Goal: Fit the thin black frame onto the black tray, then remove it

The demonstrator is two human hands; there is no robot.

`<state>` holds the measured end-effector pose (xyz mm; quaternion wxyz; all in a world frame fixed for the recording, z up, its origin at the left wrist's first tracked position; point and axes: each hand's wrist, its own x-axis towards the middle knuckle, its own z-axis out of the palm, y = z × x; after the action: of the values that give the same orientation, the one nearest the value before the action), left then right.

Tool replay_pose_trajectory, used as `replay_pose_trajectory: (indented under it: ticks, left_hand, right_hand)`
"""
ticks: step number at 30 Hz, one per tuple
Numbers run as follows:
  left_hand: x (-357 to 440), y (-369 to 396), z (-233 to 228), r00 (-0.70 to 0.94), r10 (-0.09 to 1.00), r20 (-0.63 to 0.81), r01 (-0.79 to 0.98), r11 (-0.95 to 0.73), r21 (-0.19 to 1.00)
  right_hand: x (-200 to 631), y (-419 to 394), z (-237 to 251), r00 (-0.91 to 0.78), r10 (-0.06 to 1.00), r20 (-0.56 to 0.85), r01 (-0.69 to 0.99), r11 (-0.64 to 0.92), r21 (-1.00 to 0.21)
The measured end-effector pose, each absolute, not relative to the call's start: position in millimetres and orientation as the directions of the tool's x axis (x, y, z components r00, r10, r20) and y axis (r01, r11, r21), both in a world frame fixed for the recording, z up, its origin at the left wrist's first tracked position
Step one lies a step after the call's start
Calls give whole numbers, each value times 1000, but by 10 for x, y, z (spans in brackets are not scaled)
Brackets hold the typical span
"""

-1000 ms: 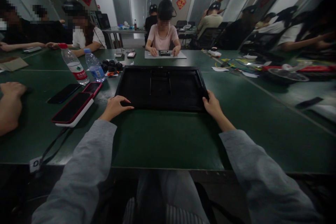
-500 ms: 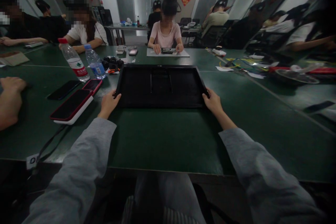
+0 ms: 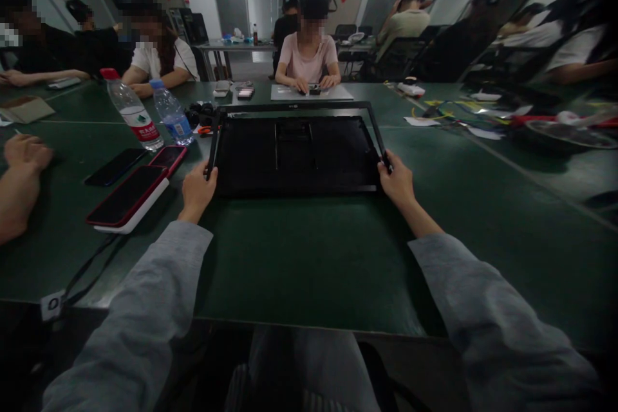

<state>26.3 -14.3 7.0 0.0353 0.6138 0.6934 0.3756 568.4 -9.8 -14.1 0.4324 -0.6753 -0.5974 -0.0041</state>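
A thin black rectangular bezel (image 3: 261,106), like a monitor's front frame, is gripped by its two sides and tilted up at the far edge. My left hand (image 3: 198,192) is closed on its left side, thumb on top. My right hand (image 3: 398,180) pinches the right side near the corner. Beneath it a black shallow panel (image 3: 246,151), like a monitor's back shell, lies on the green table (image 3: 309,257). A gap shows between the bezel's far bar and the panel. My fingers under the bezel are hidden.
To my left are phones (image 3: 128,196) on a white block, a dark phone (image 3: 116,166) and two water bottles (image 3: 138,116). Another person's hand (image 3: 24,174) rests at the far left. Cables (image 3: 444,112) and a round dish (image 3: 564,134) lie on the right. A person (image 3: 309,55) works opposite.
The bezel's far edge has risen off the back panel, opening a gap between them. Both my hands have moved slightly with it, and the view has shifted a little.
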Motion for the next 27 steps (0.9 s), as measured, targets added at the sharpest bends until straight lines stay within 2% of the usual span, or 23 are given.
replay_pose_trajectory:
  ticks: [4, 8, 21, 27]
  left_hand:
    - [201, -66, 11, -227, 917, 329, 760, -45, 649]
    - [172, -49, 1, -210, 924, 319, 713, -79, 697]
    - [298, -191, 159, -267, 918, 292, 832, 67, 551]
    - [190, -61, 19, -215, 942, 258, 731, -19, 682]
  right_hand:
    - [5733, -41, -190, 308, 817, 487, 767, 90, -635]
    - [5810, 17, -265, 314, 827, 466, 714, 118, -690]
    - [5821, -18, -306, 314, 814, 489, 762, 92, -641]
    - [5818, -23, -300, 321, 846, 425, 712, 81, -698]
